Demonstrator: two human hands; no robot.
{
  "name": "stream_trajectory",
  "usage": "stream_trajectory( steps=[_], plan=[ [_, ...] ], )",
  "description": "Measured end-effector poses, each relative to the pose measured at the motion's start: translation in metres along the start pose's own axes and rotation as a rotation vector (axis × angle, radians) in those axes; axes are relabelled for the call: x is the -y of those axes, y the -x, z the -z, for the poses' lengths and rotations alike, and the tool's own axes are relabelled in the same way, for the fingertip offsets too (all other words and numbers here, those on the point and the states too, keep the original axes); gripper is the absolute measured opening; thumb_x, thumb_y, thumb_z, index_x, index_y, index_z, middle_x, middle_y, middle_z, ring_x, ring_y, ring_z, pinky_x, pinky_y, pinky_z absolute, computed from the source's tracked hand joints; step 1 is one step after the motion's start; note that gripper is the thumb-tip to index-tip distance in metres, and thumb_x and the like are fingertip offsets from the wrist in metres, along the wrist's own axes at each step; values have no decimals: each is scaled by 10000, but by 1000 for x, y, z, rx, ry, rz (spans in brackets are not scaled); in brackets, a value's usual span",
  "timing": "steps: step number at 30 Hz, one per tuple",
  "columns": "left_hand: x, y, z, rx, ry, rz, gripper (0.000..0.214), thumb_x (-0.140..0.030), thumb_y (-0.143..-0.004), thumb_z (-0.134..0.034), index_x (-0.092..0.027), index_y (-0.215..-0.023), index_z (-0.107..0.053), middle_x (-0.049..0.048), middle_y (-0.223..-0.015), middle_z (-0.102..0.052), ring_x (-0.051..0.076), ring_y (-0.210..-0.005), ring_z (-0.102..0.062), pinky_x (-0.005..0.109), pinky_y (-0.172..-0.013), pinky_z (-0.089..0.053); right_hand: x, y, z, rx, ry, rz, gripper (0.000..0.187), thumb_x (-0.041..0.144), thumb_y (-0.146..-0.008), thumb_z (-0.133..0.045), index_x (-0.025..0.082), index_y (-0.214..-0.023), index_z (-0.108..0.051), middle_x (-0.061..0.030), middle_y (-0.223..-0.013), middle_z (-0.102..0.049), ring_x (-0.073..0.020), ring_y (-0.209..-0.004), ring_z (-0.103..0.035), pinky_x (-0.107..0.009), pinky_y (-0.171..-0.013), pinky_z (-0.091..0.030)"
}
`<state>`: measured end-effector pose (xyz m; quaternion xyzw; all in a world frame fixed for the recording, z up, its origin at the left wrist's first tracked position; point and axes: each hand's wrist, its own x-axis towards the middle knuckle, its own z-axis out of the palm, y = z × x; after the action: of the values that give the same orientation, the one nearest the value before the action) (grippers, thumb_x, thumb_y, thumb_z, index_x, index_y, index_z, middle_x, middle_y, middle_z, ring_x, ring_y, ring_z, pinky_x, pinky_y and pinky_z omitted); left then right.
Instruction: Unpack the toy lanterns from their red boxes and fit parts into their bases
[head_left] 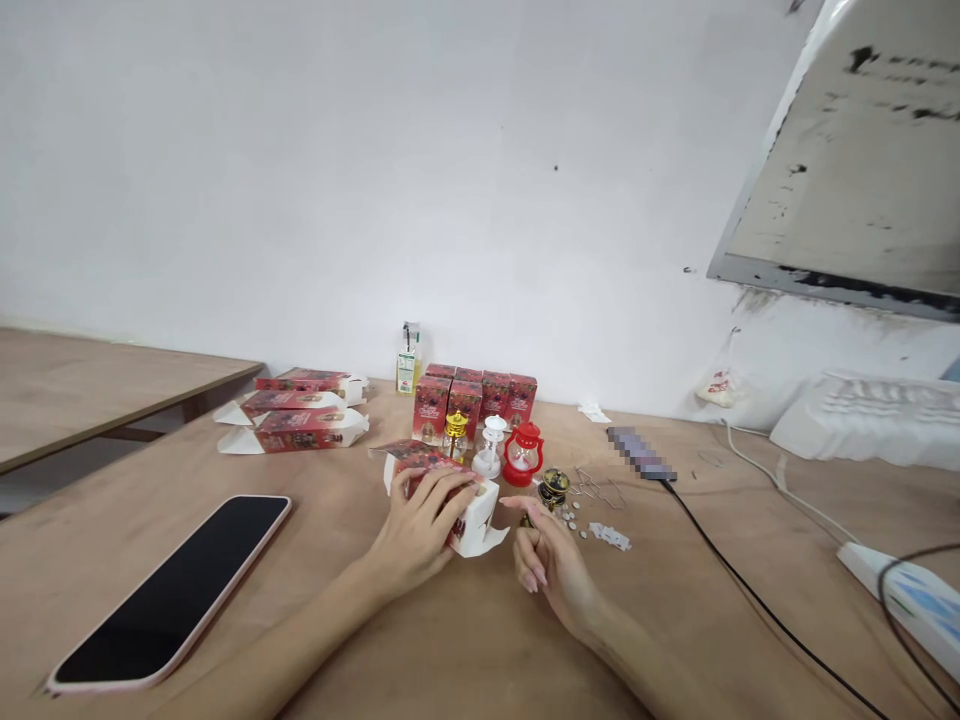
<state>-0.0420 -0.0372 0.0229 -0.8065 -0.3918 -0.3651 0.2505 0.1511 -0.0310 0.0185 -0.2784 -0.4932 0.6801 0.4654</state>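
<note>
The left hand (424,525) has its grip closed over a small red-and-white box (480,528), fingers spread across the top and pressing it onto the desk (450,650). The box lies on its side under the palm, its open white flaps poking out to the right of the fingertips. Just beside that open end, the right hand (551,565) rests with its grip half curled. It may pinch something tiny, but the view is too small to tell.

Just behind the box stand a gold lantern (455,432), a white lantern (491,447) and a red lantern (523,455) in a row, with a black lantern (553,487) near the right fingertips. Upright red boxes (472,395) stand behind these. A phone (176,590) lies face up, well apart to the left.
</note>
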Motion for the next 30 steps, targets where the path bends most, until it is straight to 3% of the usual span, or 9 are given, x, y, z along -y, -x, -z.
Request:
stream_trajectory(
  steps=[5,12,17,21,24,28,30],
  plan=[
    [2,0,-1,-115,-135,-110,306,-108,-797,-450,-194,-1071,-556,80,-1084,-658,186,-998,-563,399,-952,-237,2,1,2,82,61,-163,516,561,-763,-538,80,-946,-583,111,-293,-353,-72,-285,-320,-201,-389,-268],
    [-1,-5,5,-199,-210,-275,154,-169,-870,-494,-236,-961,-600,17,-1024,-689,130,-999,-580,367,-1030,-216,3,-3,7,320,-202,-388,547,591,-784,-505,76,-927,-617,106,-298,-330,-67,-302,-278,-203,-383,-239],
    [5,-6,7,-154,-192,-321,198,-162,-855,-512,-214,-1033,-581,51,-1083,-663,160,-1086,-544,358,-1012,-283,4,-4,10,350,-341,-342,503,552,-803,-505,74,-868,-649,95,-298,-309,-64,-324,-234,-197,-386,-218],
    [12,-9,10,-23,-187,-345,209,-244,-844,-519,-183,-1038,-569,116,-1144,-616,222,-1083,-535,363,-917,-384,3,-6,13,317,-352,-306,492,542,-832,-473,87,-850,-660,98,-280,-273,-69,-323,-184,-198,-382,-202],
    [14,-9,9,56,-232,-309,219,-263,-856,-507,-192,-1057,-558,109,-1157,-610,225,-1024,-555,347,-834,-410,3,-7,15,305,-347,-292,504,543,-844,-455,89,-849,-673,99,-288,-251,-69,-333,-172,-196,-388,-207],
    [20,-8,7,99,-262,-250,310,-216,-877,-479,-147,-1178,-500,85,-1085,-649,202,-933,-576,333,-802,-392,10,-4,14,329,-402,-203,405,490,-839,-500,137,-915,-685,98,-319,-249,-69,-353,-194,-192,-401,-216],
    [27,-8,9,115,-282,-230,278,-152,-874,-454,-127,-1140,-527,73,-959,-679,189,-838,-588,321,-751,-387,15,0,14,346,-408,-150,347,449,-846,-506,165,-935,-685,95,-331,-243,-73,-363,-214,-192,-409,-226]
  ],
)
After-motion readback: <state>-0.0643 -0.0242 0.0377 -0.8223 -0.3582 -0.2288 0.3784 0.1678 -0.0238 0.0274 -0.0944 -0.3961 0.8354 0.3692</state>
